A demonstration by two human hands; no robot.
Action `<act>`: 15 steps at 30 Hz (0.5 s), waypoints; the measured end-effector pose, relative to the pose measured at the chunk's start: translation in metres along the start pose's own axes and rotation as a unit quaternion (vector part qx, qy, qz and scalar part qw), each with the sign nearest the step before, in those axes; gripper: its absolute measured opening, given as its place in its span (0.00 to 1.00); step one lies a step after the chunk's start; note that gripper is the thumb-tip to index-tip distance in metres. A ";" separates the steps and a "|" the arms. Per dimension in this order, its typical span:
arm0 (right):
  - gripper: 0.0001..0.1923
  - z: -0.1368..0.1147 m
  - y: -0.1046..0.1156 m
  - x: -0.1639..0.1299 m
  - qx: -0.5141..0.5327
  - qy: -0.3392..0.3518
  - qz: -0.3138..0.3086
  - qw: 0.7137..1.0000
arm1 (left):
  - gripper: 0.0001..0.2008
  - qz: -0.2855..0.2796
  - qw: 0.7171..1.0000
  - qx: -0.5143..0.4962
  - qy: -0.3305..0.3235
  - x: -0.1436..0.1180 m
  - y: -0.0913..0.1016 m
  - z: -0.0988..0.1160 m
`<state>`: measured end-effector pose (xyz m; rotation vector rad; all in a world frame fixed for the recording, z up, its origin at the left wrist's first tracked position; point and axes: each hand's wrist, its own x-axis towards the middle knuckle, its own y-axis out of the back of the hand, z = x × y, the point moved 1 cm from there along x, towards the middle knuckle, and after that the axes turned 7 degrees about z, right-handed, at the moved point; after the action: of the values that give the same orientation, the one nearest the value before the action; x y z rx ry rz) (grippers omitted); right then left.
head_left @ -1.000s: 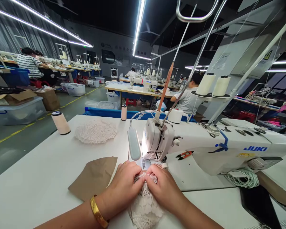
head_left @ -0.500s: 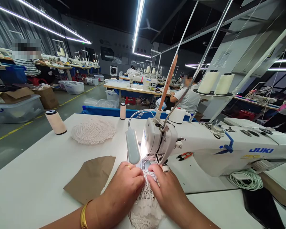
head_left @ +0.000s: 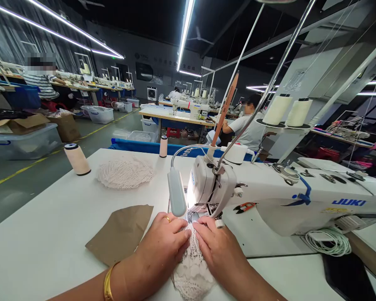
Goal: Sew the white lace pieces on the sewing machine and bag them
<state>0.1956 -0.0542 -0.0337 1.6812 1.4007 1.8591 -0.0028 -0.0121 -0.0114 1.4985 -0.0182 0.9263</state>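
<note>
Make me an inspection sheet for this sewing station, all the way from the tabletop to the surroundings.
Surface: white table, pale and smooth-looking.
Job's things: white lace in front of the sewing machine; lamp beside the needle area.
Clutter: brown sheet, lace bundle, two peach thread cones, red-handled snips.
Grip: left hand and right hand touch the lace from opposite sides; pinching unclear.
Cables: pale coil beside the machine.
Surroundings: other people, sewing tables, storage bins.
</note>
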 end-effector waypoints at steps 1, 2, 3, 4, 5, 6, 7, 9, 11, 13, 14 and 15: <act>0.16 0.001 -0.001 0.000 -0.002 -0.002 -0.003 1.000 | 0.11 0.000 1.000 0.003 0.000 0.000 0.000 0.000; 0.15 0.002 -0.001 0.000 -0.003 -0.005 -0.007 1.000 | 0.11 0.000 1.000 0.006 0.001 0.000 0.000 0.000; 0.15 0.002 -0.002 0.000 -0.005 -0.009 -0.008 1.000 | 0.11 0.000 1.000 0.008 0.002 0.000 0.000 0.000; 0.15 0.003 -0.002 0.000 -0.008 -0.011 -0.010 1.000 | 0.11 -0.001 1.000 0.010 0.004 0.001 -0.001 0.000; 0.15 0.003 -0.002 0.001 -0.010 -0.012 -0.011 1.000 | 0.10 -0.002 1.000 0.011 0.005 0.001 -0.001 0.001; 0.15 0.003 -0.003 0.001 -0.012 -0.013 -0.013 1.000 | 0.10 -0.002 1.000 0.013 0.007 0.001 -0.002 0.001; 0.15 0.004 -0.003 0.002 -0.014 -0.013 -0.013 1.000 | 0.10 -0.002 1.000 0.014 0.009 0.001 -0.002 0.001; 0.15 0.004 -0.003 0.002 -0.020 -0.011 -0.012 1.000 | 0.10 0.005 1.000 0.016 0.007 0.001 -0.003 0.002; 0.16 0.004 -0.002 0.003 -0.026 -0.008 -0.008 1.000 | 0.11 0.011 1.000 0.017 0.004 0.002 -0.003 0.002; 0.18 0.003 -0.002 0.002 -0.034 -0.005 -0.004 0.999 | 0.12 0.011 1.000 0.017 0.002 0.001 -0.002 0.002; 0.19 0.003 -0.002 0.002 -0.038 -0.004 -0.004 0.999 | 0.12 0.009 1.000 0.017 0.002 0.001 -0.003 0.002; 0.19 0.003 -0.002 0.002 -0.040 -0.004 -0.005 0.999 | 0.12 0.006 1.000 0.016 0.003 0.000 -0.003 0.001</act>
<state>0.1967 -0.0502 -0.0343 1.6386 1.3104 1.8748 -0.0002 -0.0124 -0.0136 1.5267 -0.0071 0.9441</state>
